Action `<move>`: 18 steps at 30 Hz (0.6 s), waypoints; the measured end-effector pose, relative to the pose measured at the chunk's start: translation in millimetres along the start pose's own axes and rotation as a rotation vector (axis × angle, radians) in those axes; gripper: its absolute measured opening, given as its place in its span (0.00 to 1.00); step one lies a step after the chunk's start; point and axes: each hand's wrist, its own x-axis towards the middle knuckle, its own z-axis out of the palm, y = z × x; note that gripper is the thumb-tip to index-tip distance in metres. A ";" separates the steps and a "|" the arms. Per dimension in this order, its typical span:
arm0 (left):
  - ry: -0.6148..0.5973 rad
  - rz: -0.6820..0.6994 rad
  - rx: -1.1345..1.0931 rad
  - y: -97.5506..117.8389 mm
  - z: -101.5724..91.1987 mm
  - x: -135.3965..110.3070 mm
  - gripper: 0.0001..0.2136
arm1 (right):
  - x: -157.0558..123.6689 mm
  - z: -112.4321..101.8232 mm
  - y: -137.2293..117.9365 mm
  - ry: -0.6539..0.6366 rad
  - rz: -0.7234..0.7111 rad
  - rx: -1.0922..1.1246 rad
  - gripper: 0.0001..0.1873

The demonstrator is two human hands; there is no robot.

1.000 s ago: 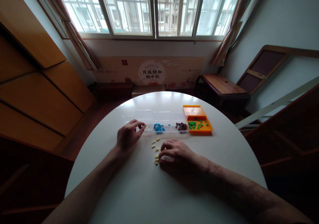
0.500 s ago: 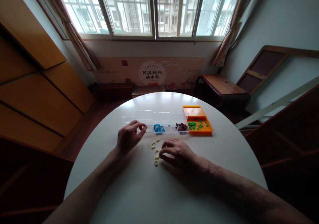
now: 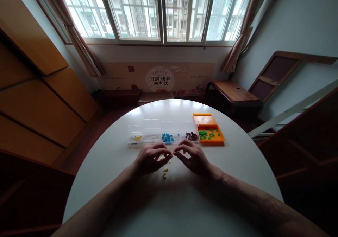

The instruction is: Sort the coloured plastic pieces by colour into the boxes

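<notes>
Over the middle of the table, my left hand [image 3: 152, 157] and my right hand [image 3: 193, 157] meet at the fingertips. Both are closed in a pinch on a tiny pale yellow brick [image 3: 173, 153] between them; its exact shape is too small to make out. Below the fingers lie several loose pale yellow bricks [image 3: 165, 173], and others are partly hidden by my left hand. Just beyond my hands stands a clear plastic compartment box [image 3: 176, 139] with its lids raised. It holds yellow pieces [image 3: 137, 138], a few pale ones [image 3: 155, 137], blue pieces [image 3: 167, 138] and dark brown pieces [image 3: 191, 136].
An orange tray [image 3: 222, 138] with green pieces [image 3: 203, 135] stands at the right end of the clear box. Everything rests on a round white table [image 3: 111, 159]. Beyond its edge are a low wooden bench [image 3: 235, 91], a window and wooden cabinets [image 3: 34, 114].
My left hand has moved right and nearer from the clear box, uncovering its left compartments. My right hand has risen slightly from the loose bricks, and the fingertips of both hands now meet.
</notes>
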 end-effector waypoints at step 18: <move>0.081 -0.058 0.056 -6.0 -10.5 0.3 0.06 | -1.7 2.3 0.4 -0.039 0.014 -0.027 0.04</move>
